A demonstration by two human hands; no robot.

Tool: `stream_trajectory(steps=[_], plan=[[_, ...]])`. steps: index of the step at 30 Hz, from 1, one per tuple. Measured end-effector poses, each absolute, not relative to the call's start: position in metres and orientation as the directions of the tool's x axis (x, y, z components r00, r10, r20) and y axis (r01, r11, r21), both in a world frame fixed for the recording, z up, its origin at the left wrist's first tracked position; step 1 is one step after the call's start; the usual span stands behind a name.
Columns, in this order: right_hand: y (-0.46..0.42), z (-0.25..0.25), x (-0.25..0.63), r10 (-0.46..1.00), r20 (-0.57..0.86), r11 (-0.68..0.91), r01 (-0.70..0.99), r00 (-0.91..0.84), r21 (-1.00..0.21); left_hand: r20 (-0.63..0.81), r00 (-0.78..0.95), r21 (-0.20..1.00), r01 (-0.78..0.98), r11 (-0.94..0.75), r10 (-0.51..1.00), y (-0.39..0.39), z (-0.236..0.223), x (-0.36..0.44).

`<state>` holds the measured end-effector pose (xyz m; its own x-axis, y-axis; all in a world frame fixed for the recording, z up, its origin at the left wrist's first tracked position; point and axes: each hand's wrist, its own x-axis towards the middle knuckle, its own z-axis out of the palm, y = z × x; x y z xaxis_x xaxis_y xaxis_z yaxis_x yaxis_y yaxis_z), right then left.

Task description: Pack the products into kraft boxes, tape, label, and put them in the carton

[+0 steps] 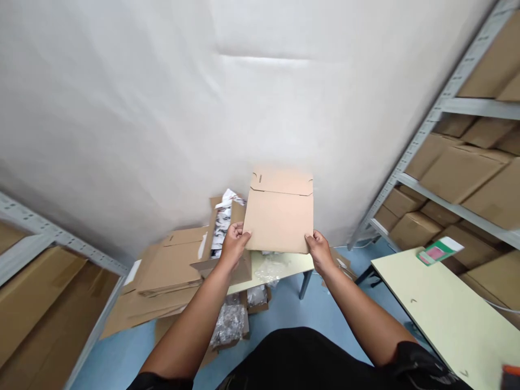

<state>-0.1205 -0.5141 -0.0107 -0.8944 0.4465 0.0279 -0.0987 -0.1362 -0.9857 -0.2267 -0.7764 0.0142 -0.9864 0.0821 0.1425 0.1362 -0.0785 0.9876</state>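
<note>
A flat, folded cardboard box (279, 219) is held up in front of me, its crease and slotted flap toward the top. My left hand (234, 245) pinches its lower left corner between thumb and fingers. At the lower right corner, my right hand (319, 250) grips it the same way. Just left of the flat box stands an open carton (238, 213) filled with white and dark printed packets (221, 227). Behind and below the held cardboard, clear plastic wrap (271, 267) lies on the pale table (298, 262).
Stacked flat cardboard (173, 260) covers the table's left part. Boxes of bubble wrap (229, 323) sit on the blue floor below. Shelves with cartons (463, 172) rise at right, another shelf (44, 238) at left. A second table (450, 309) bears a green-and-pink packet (439, 251).
</note>
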Motion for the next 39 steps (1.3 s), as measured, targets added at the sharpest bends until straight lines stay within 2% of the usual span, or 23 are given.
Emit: stream_trajectory(steps=[8,13,16,19,22,25,30,33,36,39], plan=[[-0.356,-0.041,-0.012,0.625,-0.049,-0.177,-0.080,-0.779,-0.981,0.101,-0.949,0.995,0.100,-0.020,0.297,-0.579,0.009,-0.171],[-0.285,-0.053,0.049,0.753,-0.076,-0.205,-0.123,-0.654,-0.971,0.042,-0.836,0.999,0.017,-0.051,0.548,-0.477,0.011,-0.141],[-0.252,-0.067,0.079,0.814,-0.123,-0.217,-0.101,-0.568,-0.971,0.025,-0.764,0.999,0.006,-0.033,0.645,-0.424,0.007,-0.131],[-0.221,-0.088,0.105,0.858,-0.209,-0.244,-0.014,-0.470,-0.970,0.032,-0.687,0.999,0.024,-0.021,0.726,-0.371,-0.001,-0.124],[-0.191,-0.105,0.125,0.920,-0.277,-0.235,0.175,-0.277,-0.956,0.030,-0.593,0.999,0.043,-0.005,0.804,-0.320,-0.012,-0.119],[-0.167,-0.113,0.138,0.970,-0.225,-0.174,0.376,-0.095,-0.910,0.016,-0.487,0.999,0.043,0.006,0.873,-0.275,-0.022,-0.118],[-0.148,-0.108,0.136,0.995,-0.090,-0.093,0.582,0.034,-0.808,0.015,-0.324,0.998,0.065,0.006,0.946,-0.211,-0.041,-0.124],[-0.141,-0.104,0.131,0.992,-0.044,-0.115,0.684,0.120,-0.720,0.007,-0.228,0.998,0.061,0.007,0.974,-0.179,-0.052,-0.127],[-0.137,-0.102,0.131,0.979,-0.071,-0.187,0.716,0.189,-0.672,-0.010,-0.096,0.998,0.061,0.016,0.995,-0.152,-0.063,-0.123],[-0.137,-0.098,0.134,0.968,-0.199,-0.251,0.611,0.154,-0.751,-0.032,0.050,0.996,0.084,0.028,0.998,-0.132,-0.075,-0.107]])
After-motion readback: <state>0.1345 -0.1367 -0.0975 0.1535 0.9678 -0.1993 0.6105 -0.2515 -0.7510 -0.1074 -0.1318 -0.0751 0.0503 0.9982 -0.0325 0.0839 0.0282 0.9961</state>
